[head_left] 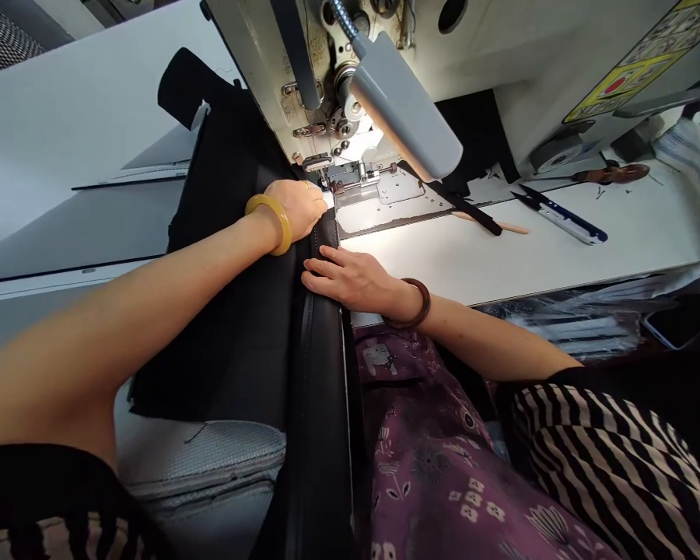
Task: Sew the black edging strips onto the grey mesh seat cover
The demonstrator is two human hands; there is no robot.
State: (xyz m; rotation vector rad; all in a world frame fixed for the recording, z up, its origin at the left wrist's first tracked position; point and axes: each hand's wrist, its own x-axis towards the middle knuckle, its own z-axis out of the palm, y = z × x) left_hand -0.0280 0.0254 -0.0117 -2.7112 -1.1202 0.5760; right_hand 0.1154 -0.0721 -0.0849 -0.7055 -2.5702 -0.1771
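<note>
As the left hand (295,208) curls by the presser foot (316,162), right hand (350,278) flat on black fabric (233,327), fingers (327,264) spread, beside the white worktop (502,264)

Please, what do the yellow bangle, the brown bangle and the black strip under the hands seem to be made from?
The yellow bangle looks like polished resin or stone: glossy, slightly translucent. The brown bangle looks like polished wood, perhaps. The black strip seems faux leather: soft sheen, stitched seam.
</note>
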